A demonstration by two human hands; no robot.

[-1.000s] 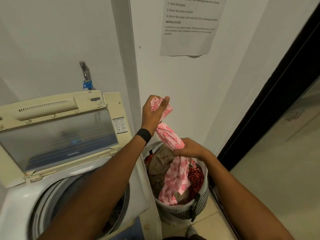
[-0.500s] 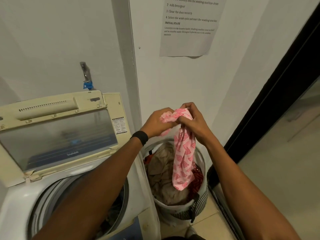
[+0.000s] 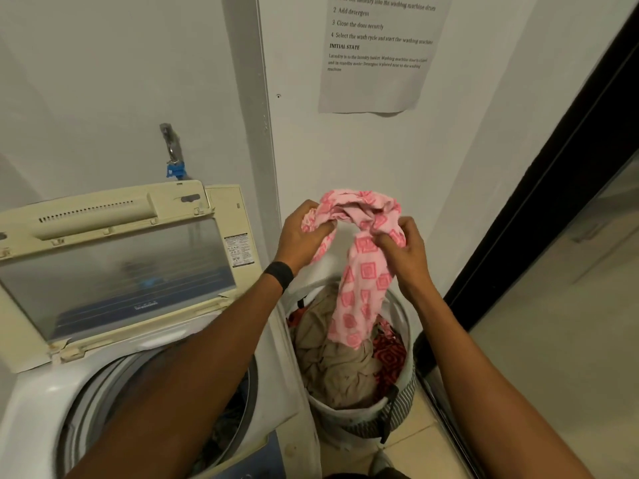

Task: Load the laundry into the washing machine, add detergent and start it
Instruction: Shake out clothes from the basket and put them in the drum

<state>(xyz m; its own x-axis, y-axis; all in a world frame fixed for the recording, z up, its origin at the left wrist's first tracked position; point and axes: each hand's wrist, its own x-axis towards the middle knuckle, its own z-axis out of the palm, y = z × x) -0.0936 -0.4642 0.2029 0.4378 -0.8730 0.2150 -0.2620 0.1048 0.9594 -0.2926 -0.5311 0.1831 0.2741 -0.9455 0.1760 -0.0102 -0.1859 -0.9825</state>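
- A round laundry basket of soft white fabric with a grey striped band and a dark strap is seen on the tiled floor, just right of the washing machine.
- The basket is filled with crumpled clothes: a beige garment takes up most of its left and middle, and a red patterned cloth is bunched at its right side.
- A pink cloth, printed with darker pink squares and looking soft and thin, is held up above the basket; its top is gathered in folds and its lower end hangs down to the clothes in the basket.
- The left hand is clenched on the cloth's upper left part, with a black band worn on the wrist.
- The right hand is closed on the cloth's upper right part, fingers curled into the fabric.
- The washing machine is a white top-loader of smooth plastic; its yellowed lid, with a clear window panel, is propped open and leans back toward the wall.
- Inside the round drum, left of the basket, some dark clothes are partly seen beneath the left forearm.
- A metal tap with a blue fitting is fixed to the wall above the lid.
- A printed paper sheet is stuck on the wall above the basket.
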